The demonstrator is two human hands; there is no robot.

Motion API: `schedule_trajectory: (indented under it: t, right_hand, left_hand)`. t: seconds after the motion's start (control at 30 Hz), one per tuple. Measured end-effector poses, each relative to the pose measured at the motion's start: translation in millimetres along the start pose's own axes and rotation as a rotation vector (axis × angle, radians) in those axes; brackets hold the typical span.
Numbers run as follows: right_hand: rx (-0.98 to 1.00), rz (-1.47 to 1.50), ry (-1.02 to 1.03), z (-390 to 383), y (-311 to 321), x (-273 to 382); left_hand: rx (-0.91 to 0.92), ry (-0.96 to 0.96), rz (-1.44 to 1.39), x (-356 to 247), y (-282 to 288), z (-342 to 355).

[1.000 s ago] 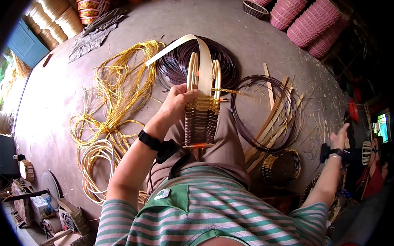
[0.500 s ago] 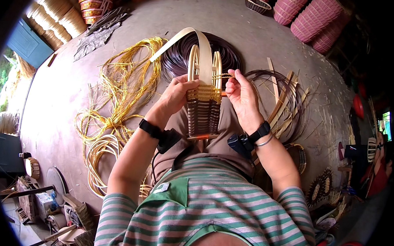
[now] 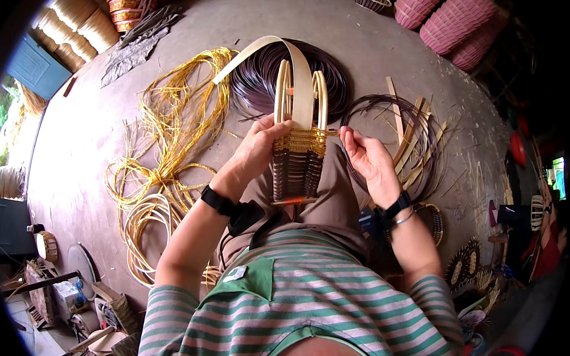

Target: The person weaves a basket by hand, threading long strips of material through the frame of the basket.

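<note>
My left hand (image 3: 256, 146) grips the left side of a partly woven basket piece (image 3: 295, 171), thumb on its gold band. The piece has dark brown weaving below, a gold band (image 3: 299, 140) above and pale looped cane stakes (image 3: 320, 100) rising from it. A wide pale flat strip (image 3: 301, 82) stands up among the stakes and arches over to the left. My right hand (image 3: 372, 161) is to the right of the piece, thumb and fingertips pinched on a gold strand (image 3: 333, 132) that runs out taut from the band.
Gold strands (image 3: 168, 132) lie tangled on the floor to the left, above coiled pale cane (image 3: 141, 229). A dark coil (image 3: 261, 71) lies beyond the piece. Thin dark strands and pale strips (image 3: 416, 134) are at right. Stacked pink baskets (image 3: 459, 17) stand far right.
My right hand has moved right and toward me, drawing the gold strand outward. The woven piece has turned slightly and shifted a little toward me, with my left hand still holding it.
</note>
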State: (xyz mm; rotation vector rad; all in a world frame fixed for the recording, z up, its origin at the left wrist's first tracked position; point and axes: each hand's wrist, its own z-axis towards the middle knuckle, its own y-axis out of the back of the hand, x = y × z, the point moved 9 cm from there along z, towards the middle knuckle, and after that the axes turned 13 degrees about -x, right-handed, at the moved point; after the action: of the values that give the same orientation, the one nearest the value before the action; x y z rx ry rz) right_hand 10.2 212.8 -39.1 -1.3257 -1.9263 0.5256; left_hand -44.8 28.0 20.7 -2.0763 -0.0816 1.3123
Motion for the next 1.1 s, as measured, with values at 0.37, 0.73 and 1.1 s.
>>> schedule_trajectory:
  t: [0.37, 0.73, 1.1]
  right_hand:
    - [0.572, -0.687, 0.032, 53.9, -108.0, -39.6]
    - [0.373, -0.240, 0.001, 49.4, -110.4, -34.0]
    - [0.378, -0.244, 0.164, 27.8, -113.8, -11.7]
  left_hand:
    - [-0.022, 0.146, -0.027, 8.2, 3.5, 5.7]
    - [0.099, 0.119, -0.173, 8.3, -2.1, 11.9]
    - [0.271, 0.260, -0.065, 18.3, -10.9, 17.8]
